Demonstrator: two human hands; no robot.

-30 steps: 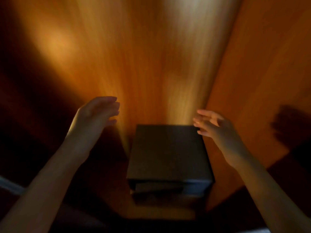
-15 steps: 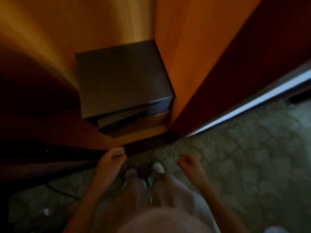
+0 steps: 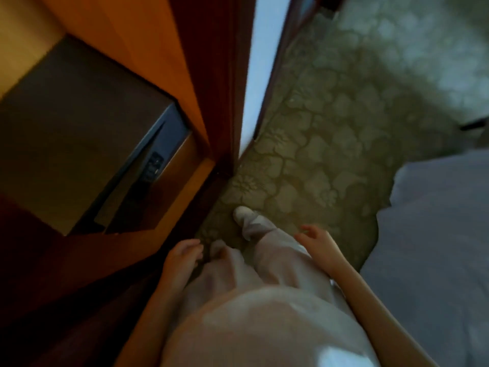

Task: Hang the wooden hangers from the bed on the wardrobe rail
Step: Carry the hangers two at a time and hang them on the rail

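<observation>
No wooden hanger and no wardrobe rail show in the head view. My left hand hangs low beside my leg, empty, fingers loosely curled. My right hand hangs on the other side, also empty, fingers apart. The open wardrobe of orange wood fills the left side. The corner of the bed, under a pale grey cover, lies at the right, apart from both hands.
A dark grey safe box sits on the wardrobe floor. A wardrobe door stands open, seen edge-on as a pale strip. Patterned green carpet runs between the wardrobe and the bed. My foot stands on it.
My view has swung from the wardrobe's inside down and right toward the carpet and bed. Both hands have dropped from chest height to my sides, still empty.
</observation>
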